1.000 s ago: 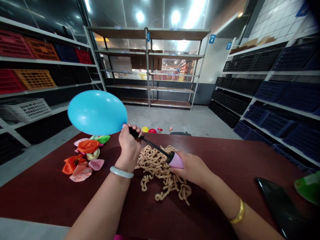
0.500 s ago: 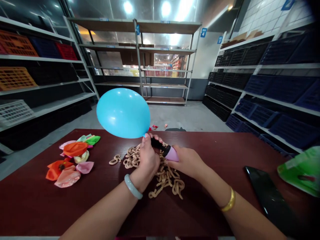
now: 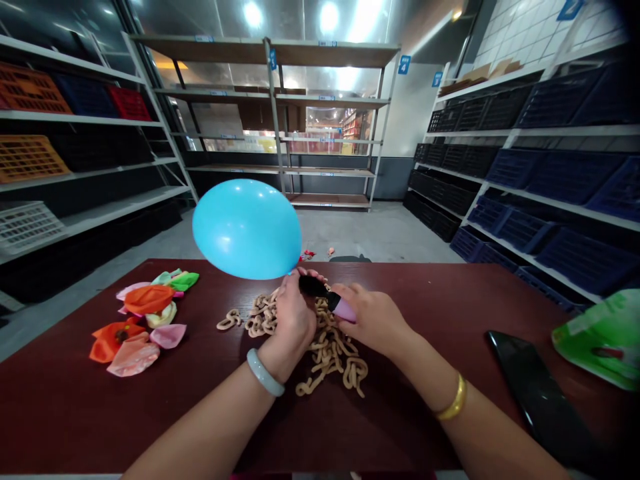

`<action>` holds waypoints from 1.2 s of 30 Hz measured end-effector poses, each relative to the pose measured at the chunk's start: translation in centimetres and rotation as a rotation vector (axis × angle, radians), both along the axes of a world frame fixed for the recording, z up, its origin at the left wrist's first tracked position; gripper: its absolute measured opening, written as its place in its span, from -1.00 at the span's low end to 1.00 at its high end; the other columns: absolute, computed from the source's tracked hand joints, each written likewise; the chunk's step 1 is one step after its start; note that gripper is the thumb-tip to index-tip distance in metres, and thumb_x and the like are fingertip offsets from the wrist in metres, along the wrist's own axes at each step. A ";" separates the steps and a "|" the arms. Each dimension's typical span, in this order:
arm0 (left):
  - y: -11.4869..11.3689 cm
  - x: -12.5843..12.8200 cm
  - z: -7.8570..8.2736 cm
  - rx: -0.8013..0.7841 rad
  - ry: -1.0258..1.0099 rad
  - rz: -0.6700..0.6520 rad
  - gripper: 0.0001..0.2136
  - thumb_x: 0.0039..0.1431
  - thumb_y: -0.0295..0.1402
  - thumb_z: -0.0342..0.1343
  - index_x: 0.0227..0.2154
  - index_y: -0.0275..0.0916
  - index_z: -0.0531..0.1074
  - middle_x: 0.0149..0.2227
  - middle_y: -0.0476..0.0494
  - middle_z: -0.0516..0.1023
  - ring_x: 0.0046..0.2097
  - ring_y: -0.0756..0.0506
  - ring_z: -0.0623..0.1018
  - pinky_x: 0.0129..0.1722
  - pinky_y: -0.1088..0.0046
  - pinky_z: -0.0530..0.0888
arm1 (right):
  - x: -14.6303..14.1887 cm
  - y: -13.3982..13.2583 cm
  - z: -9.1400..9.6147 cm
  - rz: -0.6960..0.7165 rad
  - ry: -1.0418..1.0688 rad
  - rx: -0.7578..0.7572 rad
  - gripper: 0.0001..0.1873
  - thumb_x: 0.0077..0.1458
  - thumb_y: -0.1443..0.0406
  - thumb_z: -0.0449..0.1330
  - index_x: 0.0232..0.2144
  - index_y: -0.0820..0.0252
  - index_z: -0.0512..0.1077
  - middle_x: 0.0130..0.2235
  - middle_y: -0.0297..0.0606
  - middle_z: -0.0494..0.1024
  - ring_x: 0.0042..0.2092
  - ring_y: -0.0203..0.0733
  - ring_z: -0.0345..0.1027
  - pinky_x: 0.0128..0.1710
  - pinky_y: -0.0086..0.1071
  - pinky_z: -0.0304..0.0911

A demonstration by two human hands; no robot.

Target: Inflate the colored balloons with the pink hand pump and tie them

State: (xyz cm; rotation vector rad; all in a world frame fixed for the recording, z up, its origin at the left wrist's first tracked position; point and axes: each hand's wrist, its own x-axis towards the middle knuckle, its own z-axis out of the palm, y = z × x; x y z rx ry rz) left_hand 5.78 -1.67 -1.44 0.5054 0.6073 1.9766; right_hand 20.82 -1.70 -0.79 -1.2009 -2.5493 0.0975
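A blown-up blue balloon (image 3: pixel 247 229) floats out over the far side of the table, its neck end down at my left hand (image 3: pixel 295 310). The fingers of that hand are closed at the neck. My right hand (image 3: pixel 373 320) is wrapped round the pink handle of a brush (image 3: pixel 314 287). The brush's black bristly head points left, into the space between the fingers and palm of my left hand; whether it touches them I cannot tell. Beneath both hands lies a loose heap of tan, curled, cord-like pieces (image 3: pixel 327 357).
Limp orange, pink and green cloth-like pieces (image 3: pixel 149 299) lie on the left of the brown table (image 3: pixel 210 413). A black flat device (image 3: pixel 535 393) and a green packet (image 3: pixel 600 340) lie at the right. Shelves with crates (image 3: pixel 565 177) line both sides.
The brush head has shifted slightly left and the fingers of my right hand have moved a little on the handle. The balloon stays at my left hand, and the view has moved slightly.
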 end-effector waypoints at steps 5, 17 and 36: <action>1.4 -3.2 0.9 -0.021 -0.058 0.116 -0.91 0.18 -0.45 0.03 -0.44 -0.27 0.33 -0.46 -0.09 0.48 -0.39 -0.03 0.54 -0.20 0.36 0.49 | 0.5 0.6 -0.2 0.023 0.003 -0.001 -0.39 0.12 0.12 0.13 0.21 -0.01 0.17 0.02 -0.20 0.48 -0.11 -0.04 0.45 -0.13 -0.24 0.27; 2.4 -7.0 0.6 -0.201 -0.085 -0.038 -0.80 0.17 -0.41 0.00 -0.57 -0.24 0.25 -0.55 -0.06 0.48 -0.49 -0.01 0.52 -0.39 0.47 0.49 | 5.7 6.3 -1.5 -0.424 -0.218 -0.071 -0.54 0.08 0.13 0.11 0.03 0.11 0.29 -0.16 -0.09 0.57 -0.14 0.09 0.47 -0.29 -0.24 0.20; -1.7 1.5 -0.7 -0.070 0.233 -0.493 -0.80 0.11 -0.25 0.22 -0.29 -0.28 0.53 -0.26 -0.18 0.58 -0.20 -0.11 0.53 -0.23 0.39 0.42 | -0.8 1.5 -1.7 0.146 1.055 -0.689 -0.61 0.14 -0.02 0.15 -0.22 0.16 0.45 -0.33 -0.26 0.52 -0.31 -0.18 0.41 -0.45 -0.39 0.27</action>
